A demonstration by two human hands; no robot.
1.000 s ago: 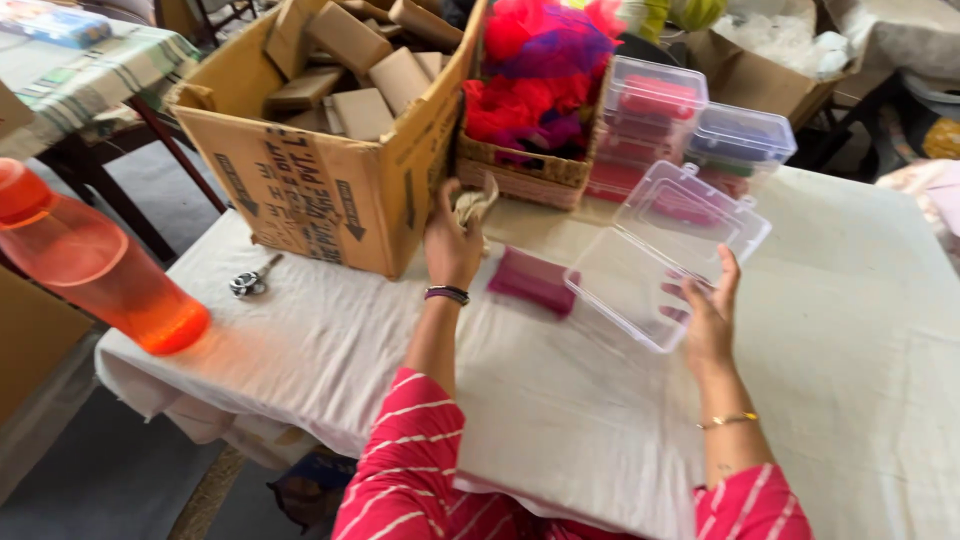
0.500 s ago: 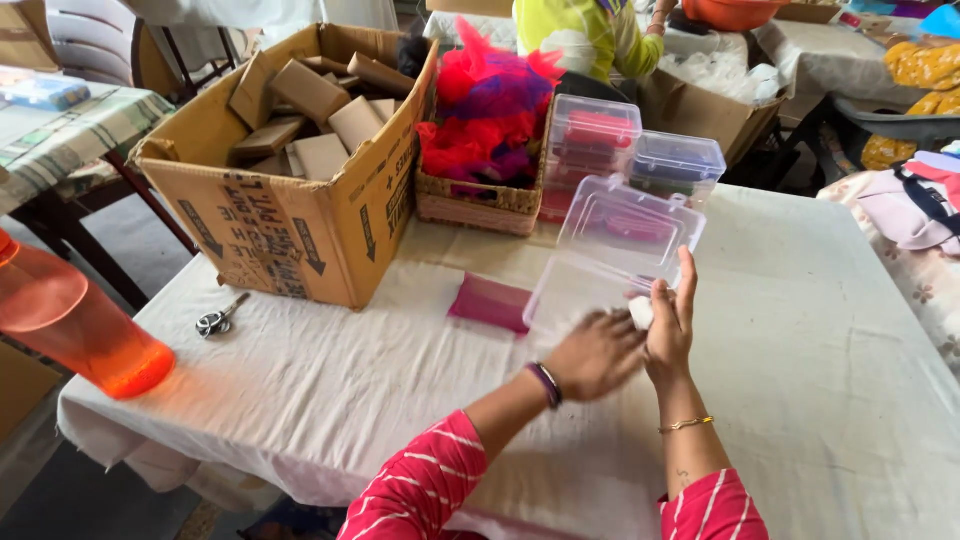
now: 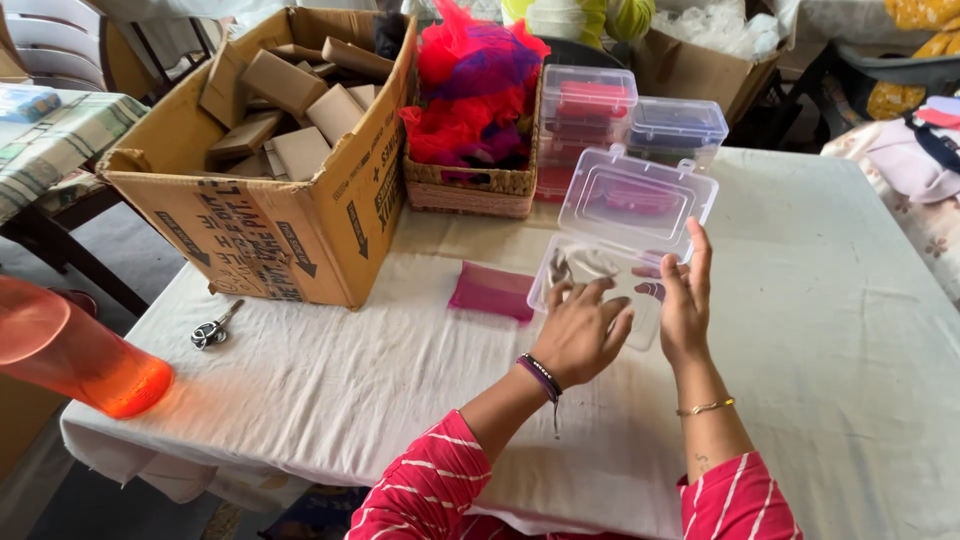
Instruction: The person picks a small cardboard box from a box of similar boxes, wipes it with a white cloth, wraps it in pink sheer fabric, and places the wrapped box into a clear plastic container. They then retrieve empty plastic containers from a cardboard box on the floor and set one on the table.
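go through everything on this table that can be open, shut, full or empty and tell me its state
Clear plastic hinged box: open, lid up, a small pale item inside.
Large brown cardboard carton: open, holds small brown boxes.
Woven basket: filled with red and purple fluff.
Stacked clear lidded containers: shut.
Left hand: on the box's edge.
Right hand: flat, fingers straight, beside the box.

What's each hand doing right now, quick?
Left hand: open, fingers spread on the clear plastic box, holding nothing.
Right hand: open, flat against the box's side.
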